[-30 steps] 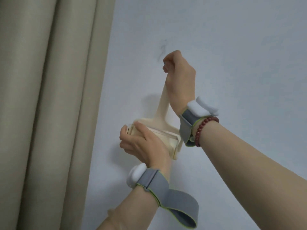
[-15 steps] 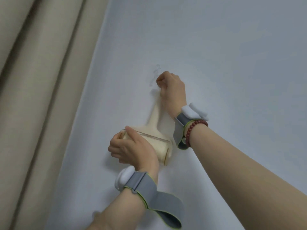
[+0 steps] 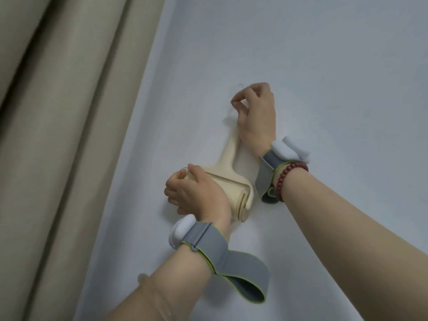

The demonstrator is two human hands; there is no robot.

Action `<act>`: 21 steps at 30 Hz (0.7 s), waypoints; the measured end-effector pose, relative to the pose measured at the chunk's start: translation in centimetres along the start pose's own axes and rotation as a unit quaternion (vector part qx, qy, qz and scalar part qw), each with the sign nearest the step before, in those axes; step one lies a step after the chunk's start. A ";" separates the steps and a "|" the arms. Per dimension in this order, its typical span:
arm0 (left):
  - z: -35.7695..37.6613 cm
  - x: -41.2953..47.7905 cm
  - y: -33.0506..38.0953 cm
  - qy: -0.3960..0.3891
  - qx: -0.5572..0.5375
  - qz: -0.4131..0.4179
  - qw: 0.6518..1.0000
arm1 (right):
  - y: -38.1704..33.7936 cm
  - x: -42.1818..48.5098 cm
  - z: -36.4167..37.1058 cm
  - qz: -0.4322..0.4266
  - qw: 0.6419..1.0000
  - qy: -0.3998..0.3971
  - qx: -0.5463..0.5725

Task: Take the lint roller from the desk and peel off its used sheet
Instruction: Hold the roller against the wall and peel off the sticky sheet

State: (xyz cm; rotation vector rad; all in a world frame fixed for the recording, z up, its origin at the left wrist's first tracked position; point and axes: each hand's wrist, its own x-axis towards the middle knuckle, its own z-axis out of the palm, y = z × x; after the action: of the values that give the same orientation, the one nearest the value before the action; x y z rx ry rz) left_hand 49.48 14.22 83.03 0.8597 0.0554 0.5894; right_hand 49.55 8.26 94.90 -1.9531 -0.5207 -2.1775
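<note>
pale blue-grey wall [image 3: 324,66] fills the view, with beige curtain [image 3: 58,135] folds down its left side.

nearest, two bare forearms reach up, each with a grey wrist strap [image 3: 208,242] carrying a white pod; the right wrist also wears a dark red bead bracelet [image 3: 290,177]. the left hand [image 3: 194,195] is wrapped around the left end of the cream lint roller [image 3: 234,181], fingers curled over its clear cover, so the roller head sits against the wall. further up, the handle runs slanting toward the right hand [image 3: 257,117], whose thumb and forefinger pinch narrowly near the handle's tip beside a small clear hook [image 3: 240,85]; whether they grip the handle itself cannot be told.
</note>
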 end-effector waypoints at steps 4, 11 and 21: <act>-0.2 1.0 0.1 0.002 -0.001 0.005 1.000 | 0.0 0.6 0.4 -0.003 0.999 -0.045 0.016; 0.1 1.4 1.2 -0.001 -0.004 0.047 0.999 | -0.2 2.3 1.0 0.046 0.999 -0.027 0.004; 0.4 2.0 1.2 -0.006 -0.004 0.052 0.999 | -0.2 1.6 1.8 0.016 0.998 0.060 -0.019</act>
State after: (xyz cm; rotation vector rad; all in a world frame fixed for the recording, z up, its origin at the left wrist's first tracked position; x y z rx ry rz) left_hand 50.74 15.61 84.51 0.8624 -0.0028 0.6814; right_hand 50.93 9.27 96.63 -1.8212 -0.4290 -2.2834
